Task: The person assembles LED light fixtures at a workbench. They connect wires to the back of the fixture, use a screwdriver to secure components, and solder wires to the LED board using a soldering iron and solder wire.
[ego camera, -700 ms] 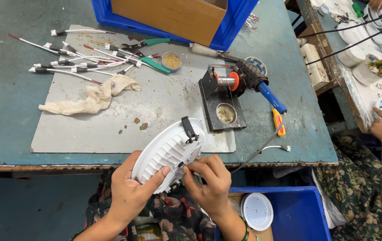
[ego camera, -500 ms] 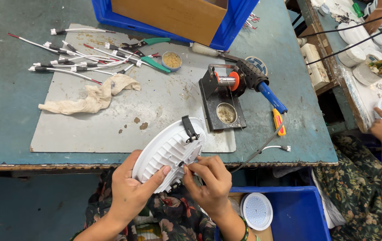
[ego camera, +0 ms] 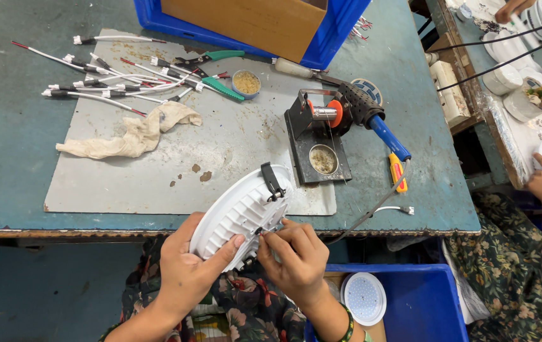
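We grip white finned lamp housing (ego camera: 240,214) in left hand (ego camera: 188,273) | right hand (ego camera: 295,254) fingers pinch its small wire | bench (ego camera: 5,139) edge.

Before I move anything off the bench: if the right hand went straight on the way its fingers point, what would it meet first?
The right hand points up-left, fingertips already at the white ribbed lamp housing; that housing comes first.
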